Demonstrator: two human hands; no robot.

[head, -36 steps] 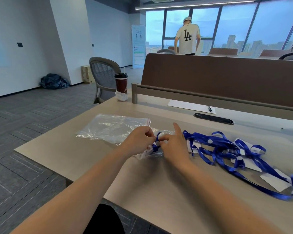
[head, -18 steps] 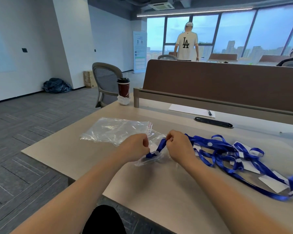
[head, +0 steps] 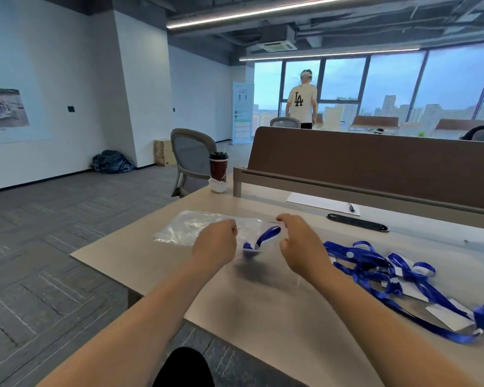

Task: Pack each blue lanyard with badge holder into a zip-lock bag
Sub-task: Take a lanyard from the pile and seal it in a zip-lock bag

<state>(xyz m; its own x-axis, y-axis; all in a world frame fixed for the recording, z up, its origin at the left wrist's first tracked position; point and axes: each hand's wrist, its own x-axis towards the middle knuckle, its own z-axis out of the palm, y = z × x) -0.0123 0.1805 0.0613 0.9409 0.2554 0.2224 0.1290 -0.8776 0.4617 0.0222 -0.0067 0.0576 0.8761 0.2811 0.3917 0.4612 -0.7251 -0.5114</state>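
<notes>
While spare bags (head: 189,227) lie flat on the desk (head: 263,308), the left hand (head: 215,244) is fisted on a bag (head: 250,229) with a folded blue lanyard (head: 266,236) inside. The right hand (head: 301,244) curls at its other edge, can't tell if it's gripping. The lanyard pile (head: 389,270) sits further right.

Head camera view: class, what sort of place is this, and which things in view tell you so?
Most likely an open-plan office, high up: a long beige desk with a brown divider panel, a grey mesh swivel chair, and tall windows looking over city towers.
</notes>
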